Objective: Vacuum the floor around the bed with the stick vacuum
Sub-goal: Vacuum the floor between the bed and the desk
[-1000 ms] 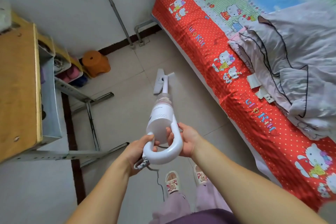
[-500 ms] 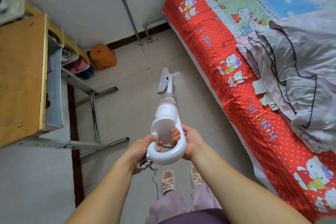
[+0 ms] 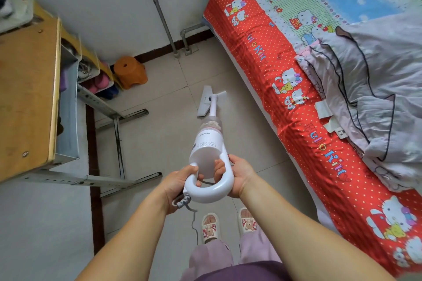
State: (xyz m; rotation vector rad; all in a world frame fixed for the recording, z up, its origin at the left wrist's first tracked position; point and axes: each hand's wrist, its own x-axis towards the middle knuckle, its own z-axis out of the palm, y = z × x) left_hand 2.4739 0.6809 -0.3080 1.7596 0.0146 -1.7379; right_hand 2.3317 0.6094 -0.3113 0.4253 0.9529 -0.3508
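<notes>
Item: stick vacuum (image 3: 209, 143), rigid white plastic, seemingly top-heavy at the motor, floor head (image 3: 206, 104) on tile beside the bed (image 3: 262, 57); I hold its loop handle, left hand (image 3: 180, 183) and right hand (image 3: 239, 174) both curled round it.

The white stick vacuum (image 3: 209, 143) is held tilted forward by its loop handle. Its flat floor head (image 3: 204, 103) is set on the tiled floor (image 3: 150, 141), near the red-sheeted bed (image 3: 303, 102).
</notes>
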